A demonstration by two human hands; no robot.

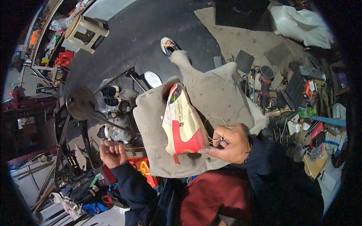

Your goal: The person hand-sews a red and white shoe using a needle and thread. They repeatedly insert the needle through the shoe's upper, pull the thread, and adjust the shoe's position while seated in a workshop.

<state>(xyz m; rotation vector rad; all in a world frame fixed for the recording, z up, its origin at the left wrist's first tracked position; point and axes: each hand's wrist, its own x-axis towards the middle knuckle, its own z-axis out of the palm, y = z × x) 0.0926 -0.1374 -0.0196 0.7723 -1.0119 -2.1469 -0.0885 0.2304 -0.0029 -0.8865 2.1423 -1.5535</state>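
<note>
A cream and red sneaker (183, 122) lies on its side across the grey cloth on my lap, toe pointing away and heel toward me. From its left edge a thin pale thread (151, 146) runs taut to my left hand (113, 153), whose curled fingers are closed on it. My right hand (233, 143) is at the shoe's heel end on the right, thumb against the red part. Its fingers pinch a loose loop of the same kind of thread. A small dark round thing shows between those fingers; I cannot make out what it is.
The grey cloth (151, 113) covers my legs. At left stands a dark metal stand (81, 103), with shoes (111, 92) beside it. Tools and scraps, including an angle grinder (266, 81), crowd the right. A beige stool (86, 33) stands far left, a white sack (301, 26) far right.
</note>
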